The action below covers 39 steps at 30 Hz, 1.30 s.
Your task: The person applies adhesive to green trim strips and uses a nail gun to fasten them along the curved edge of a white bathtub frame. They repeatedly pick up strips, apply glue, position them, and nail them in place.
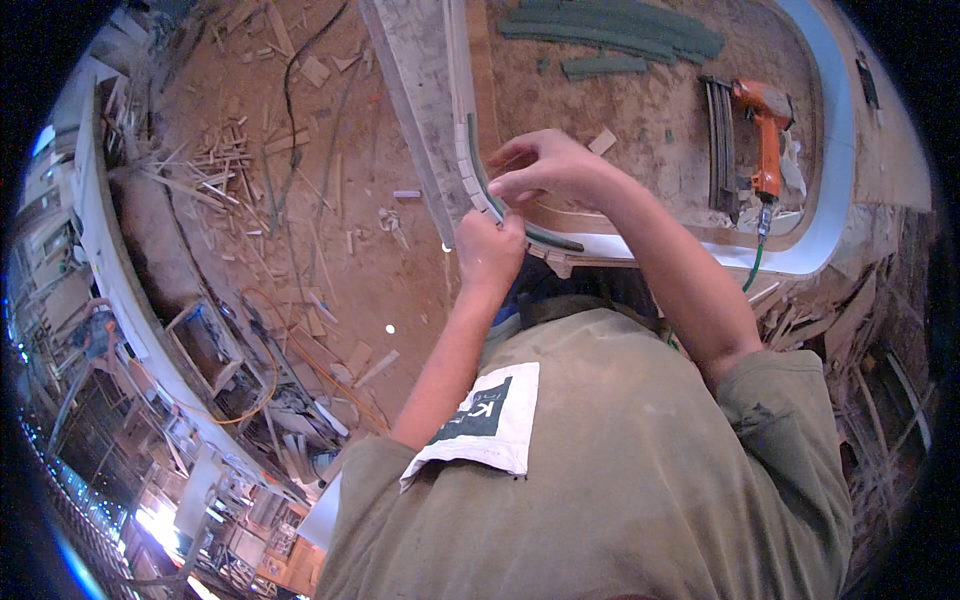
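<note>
At the rounded corner of a large curved frame (470, 178), my left hand (490, 248) is closed around the rim, its thumb on the inner side. A thin dark green strip (553, 240) follows the inside of that bend. Just above it, my right hand (560, 172) reaches in from the right with thumb and fingers apart. Its thumb tip is at the strip, and whether it presses there I cannot tell. Small pale blocks (470, 160) line the outer side of the bend.
An orange nail gun (766, 135) with a green hose (754, 265) lies inside the frame at the right. Several green strips (610, 30) are piled at the far side. Wood scraps (225, 165) and a dark cable (290, 90) litter the floor to the left.
</note>
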Available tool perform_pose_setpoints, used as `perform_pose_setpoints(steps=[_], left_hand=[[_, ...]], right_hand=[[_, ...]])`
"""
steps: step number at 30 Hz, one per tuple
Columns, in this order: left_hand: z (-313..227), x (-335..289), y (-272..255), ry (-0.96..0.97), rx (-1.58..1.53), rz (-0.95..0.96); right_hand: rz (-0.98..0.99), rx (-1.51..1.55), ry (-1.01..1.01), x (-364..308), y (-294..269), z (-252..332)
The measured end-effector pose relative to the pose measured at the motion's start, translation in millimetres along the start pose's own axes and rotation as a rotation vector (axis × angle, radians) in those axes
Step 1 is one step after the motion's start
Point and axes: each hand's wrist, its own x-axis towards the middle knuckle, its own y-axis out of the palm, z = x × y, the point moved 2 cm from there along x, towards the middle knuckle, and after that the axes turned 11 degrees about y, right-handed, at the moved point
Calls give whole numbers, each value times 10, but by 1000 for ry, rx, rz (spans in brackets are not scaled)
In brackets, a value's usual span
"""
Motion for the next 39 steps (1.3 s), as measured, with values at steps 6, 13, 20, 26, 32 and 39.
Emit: perform_pose_setpoints(steps=[6,13,20,26,32,39], left_hand=[[-14,-14,19,-22,51,-11],[77,-13,44,19,46,-20],[82,-7,33,37,54,-30],[154,8,75,26,46,-51],[128,-23,71,-7,35,-51],[90,-6,39,38,7,-35]], right_hand=[[-1331,-410,-352,-1115,-1364,-164],[-1493,-584,345,-1632,-2713,-935],[-845,249,83,-1499,-2945,-979],[-605,493,160,-1617,-2827,-818],[-505,395,167,-1732,-2063,-114],[-4,571,449,-1004,-788,24]])
